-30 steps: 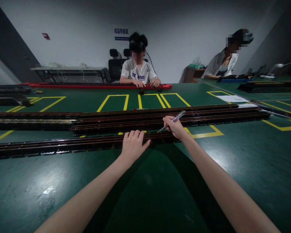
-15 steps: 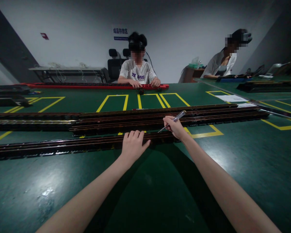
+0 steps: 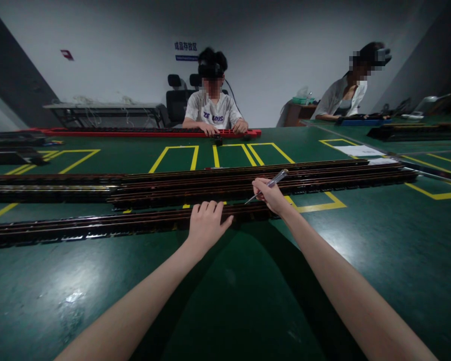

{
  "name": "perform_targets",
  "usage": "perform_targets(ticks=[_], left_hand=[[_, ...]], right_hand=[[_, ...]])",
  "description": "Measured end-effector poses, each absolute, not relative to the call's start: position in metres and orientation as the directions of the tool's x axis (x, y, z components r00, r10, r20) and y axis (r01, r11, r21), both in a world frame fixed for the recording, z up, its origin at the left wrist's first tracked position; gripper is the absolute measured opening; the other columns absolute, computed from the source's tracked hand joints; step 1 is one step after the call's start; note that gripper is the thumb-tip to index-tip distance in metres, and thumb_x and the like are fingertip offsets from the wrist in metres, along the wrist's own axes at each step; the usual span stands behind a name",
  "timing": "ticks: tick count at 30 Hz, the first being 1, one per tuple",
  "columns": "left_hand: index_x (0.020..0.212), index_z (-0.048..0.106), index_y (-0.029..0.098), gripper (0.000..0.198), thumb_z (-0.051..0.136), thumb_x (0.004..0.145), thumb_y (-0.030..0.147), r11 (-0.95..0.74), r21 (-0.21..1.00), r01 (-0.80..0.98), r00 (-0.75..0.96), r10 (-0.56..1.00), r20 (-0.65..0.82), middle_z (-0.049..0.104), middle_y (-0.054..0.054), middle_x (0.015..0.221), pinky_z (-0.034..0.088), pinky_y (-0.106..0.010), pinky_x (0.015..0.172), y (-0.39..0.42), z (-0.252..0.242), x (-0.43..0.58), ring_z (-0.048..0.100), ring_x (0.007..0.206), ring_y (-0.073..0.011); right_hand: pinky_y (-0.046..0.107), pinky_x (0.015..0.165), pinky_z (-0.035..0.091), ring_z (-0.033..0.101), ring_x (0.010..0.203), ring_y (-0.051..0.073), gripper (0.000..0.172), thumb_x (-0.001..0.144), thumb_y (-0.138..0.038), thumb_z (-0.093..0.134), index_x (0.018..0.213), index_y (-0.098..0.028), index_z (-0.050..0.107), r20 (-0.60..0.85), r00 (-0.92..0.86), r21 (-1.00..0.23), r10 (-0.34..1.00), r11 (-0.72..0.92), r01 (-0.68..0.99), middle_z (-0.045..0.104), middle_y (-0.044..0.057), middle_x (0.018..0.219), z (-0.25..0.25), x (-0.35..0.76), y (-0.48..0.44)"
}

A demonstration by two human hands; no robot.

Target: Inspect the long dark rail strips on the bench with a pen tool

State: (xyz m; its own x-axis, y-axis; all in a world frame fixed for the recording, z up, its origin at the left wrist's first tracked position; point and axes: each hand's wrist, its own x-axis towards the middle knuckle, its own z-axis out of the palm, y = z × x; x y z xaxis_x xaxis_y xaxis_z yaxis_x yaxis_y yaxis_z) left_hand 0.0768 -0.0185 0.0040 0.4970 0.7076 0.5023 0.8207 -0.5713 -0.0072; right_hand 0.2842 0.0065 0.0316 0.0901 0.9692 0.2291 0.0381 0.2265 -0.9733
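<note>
We have a long dark bar [image 3: 97,224] before us on the green worktop [image 3: 229,306]. Our left hand [image 3: 206,223] rests on it, fingers laid open across it, thumb spread. Our right hand [image 3: 269,194] grips a slim screwdriver [image 3: 278,178], its tip slanting down toward the bar; whether they touch, we cannot tell.

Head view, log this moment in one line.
left hand: on near black rail | right hand: holds screwdriver, tip angled down toward rail | tip contact: unclear
</note>
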Motion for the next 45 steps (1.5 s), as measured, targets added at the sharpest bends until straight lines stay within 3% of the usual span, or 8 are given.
perform_targets(ticks=[19, 30, 45], left_hand=[[0.108, 0.065, 0.01, 0.044, 0.046, 0.091, 0.046, -0.57, -0.017, 0.822, 0.506, 0.715, 0.483, 0.069, -0.014, 0.106, 0.046, -0.044, 0.083, -0.018, 0.004, 0.076, 0.062, 0.097, -0.0292], [0.109, 0.065, 0.012, 0.041, 0.049, 0.091, 0.045, -0.571, -0.02, 0.821, 0.506, 0.711, 0.488, 0.069, -0.014, 0.106, 0.046, -0.043, 0.084, -0.018, 0.004, 0.075, 0.062, 0.097, -0.0289], [0.112, 0.064, 0.01, 0.045, 0.047, 0.092, 0.046, -0.575, -0.045, 0.817, 0.525, 0.709, 0.47, 0.069, -0.016, 0.107, 0.046, -0.044, 0.084, -0.018, 0.005, 0.075, 0.062, 0.098, -0.0297]], right_hand=[[0.02, 0.036, 0.02, 0.031, 0.037, 0.004, 0.041, 0.068, -0.047, 0.066, 0.048, -0.019, 0.043, 0.21, 0.077, -0.976, 0.975, 0.205, 0.07, 0.036, -0.007, 0.042, 0.029, 0.285, 0.007], [0.02, 0.037, 0.026, 0.035, 0.037, 0.005, 0.04, 0.073, -0.046, 0.064, 0.049, -0.019, 0.046, 0.202, 0.075, -0.965, 0.977, 0.185, 0.187, 0.038, -0.006, 0.041, 0.034, 0.292, 0.005], [0.02, 0.04, 0.027, 0.037, 0.038, 0.006, 0.036, 0.076, -0.041, 0.059, 0.05, -0.019, 0.048, 0.203, 0.05, -0.957, 0.978, 0.187, 0.223, 0.041, -0.005, 0.04, 0.035, 0.298, 0.003]])
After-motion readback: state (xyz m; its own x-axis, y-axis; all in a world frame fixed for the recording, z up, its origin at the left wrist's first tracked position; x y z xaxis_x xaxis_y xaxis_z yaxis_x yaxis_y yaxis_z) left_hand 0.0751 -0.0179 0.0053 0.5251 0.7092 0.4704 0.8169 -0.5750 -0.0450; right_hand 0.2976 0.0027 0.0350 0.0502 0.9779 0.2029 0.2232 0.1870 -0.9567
